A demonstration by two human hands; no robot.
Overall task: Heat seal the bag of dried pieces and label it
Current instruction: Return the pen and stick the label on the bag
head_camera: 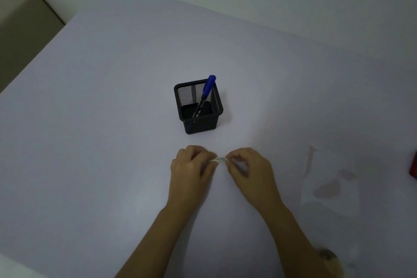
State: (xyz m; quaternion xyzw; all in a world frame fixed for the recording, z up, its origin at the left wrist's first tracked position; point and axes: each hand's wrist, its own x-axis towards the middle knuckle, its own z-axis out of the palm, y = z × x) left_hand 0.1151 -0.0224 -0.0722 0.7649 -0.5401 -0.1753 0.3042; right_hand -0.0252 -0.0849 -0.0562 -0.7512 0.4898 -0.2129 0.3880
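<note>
A small white label [220, 161] with dark writing is held between both hands just above the white table [112, 119]. My left hand [191, 165] pinches its left end and my right hand [248, 165] pinches its right end. A clear plastic bag [331, 183] with a few dark dried pieces inside lies flat on the table to the right of my right hand. A blue-capped marker [206, 93] stands tilted in a black mesh pen holder [198, 108] beyond my hands.
A red object [414, 166] is cut off by the right edge of the view. A roll of tape [327, 257] sits at the lower right by my right forearm. The table's left edge drops to a beige floor [20, 36].
</note>
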